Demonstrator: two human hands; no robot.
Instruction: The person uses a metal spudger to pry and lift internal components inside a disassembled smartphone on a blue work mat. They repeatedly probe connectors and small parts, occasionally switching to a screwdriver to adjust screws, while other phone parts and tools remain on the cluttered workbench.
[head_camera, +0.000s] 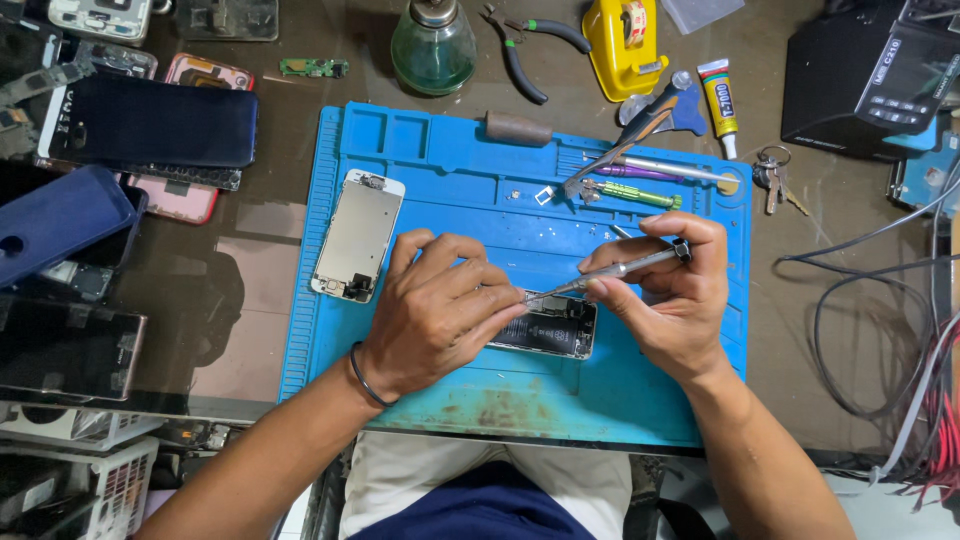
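Fingers of the right hand (672, 300) are clamped on a slim silver metal screwdriver (620, 270), its tip down at the top edge of an opened smartphone body with a black battery (548, 330). The left hand (440, 310) rests on that phone's left end, fingers closed together over it. The phone lies on a blue silicone repair mat (440, 170) on the counter. One detached white phone screen (358, 236) lies on the mat to the left. The mat's tray slots hold one brown-handled tool (518, 128) and two coloured pens (640, 185).
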